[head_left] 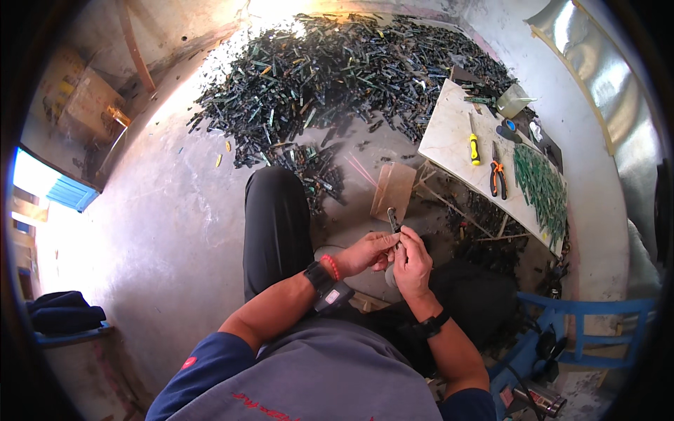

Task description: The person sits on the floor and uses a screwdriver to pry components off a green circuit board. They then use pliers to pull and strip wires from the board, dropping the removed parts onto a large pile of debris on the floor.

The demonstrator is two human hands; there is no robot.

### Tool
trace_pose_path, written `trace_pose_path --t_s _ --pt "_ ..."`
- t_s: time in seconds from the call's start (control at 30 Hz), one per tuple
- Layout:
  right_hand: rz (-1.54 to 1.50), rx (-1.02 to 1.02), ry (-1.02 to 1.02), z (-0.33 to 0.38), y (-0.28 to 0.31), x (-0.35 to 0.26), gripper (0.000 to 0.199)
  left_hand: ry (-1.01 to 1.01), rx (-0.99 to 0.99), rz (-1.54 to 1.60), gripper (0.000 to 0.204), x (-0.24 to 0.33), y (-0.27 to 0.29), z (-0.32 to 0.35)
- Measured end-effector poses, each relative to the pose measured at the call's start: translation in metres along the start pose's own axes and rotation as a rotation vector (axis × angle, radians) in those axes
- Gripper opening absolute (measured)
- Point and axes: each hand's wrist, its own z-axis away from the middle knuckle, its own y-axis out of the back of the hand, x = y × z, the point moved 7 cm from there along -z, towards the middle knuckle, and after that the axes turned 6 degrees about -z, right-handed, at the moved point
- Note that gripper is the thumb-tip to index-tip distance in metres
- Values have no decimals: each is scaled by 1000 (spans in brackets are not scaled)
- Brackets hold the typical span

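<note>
A makeshift salvage workshop: a great heap of dark green scrap strips (337, 77) covers the bare concrete floor (175, 210), beside a low tabletop (449, 137) bearing a yellow screwdriver (474, 147), orange pliers (498, 177) and sorted green pieces (540, 189).

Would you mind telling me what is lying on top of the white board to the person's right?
On the white board lie a yellow-handled screwdriver, orange-handled pliers, a row of green strips and a clear cup. Whatever lies beneath the strips is covered.

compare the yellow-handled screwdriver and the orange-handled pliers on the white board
The screwdriver has one straight yellow and black handle with a single thin shaft; the pliers have two orange and black handles that spread apart. The screwdriver lies farther from the person, the pliers nearer. Both lie flat on the white board, untouched by either hand.
</note>
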Motion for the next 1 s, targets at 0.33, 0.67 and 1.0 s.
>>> trace_pose_path --t_s 0.33,0.67,1.0 --pt "-173 -167 -107 -2 2 -4 27 -44 18 -191 40 10 2 8" --pt "-665 -100 -962 3 2 69 31 56 -48 -397 42 4 -12 8" --pt "-890 -187 -962 7 -4 82 28 175 -97 -407 38 -13 -14 4"
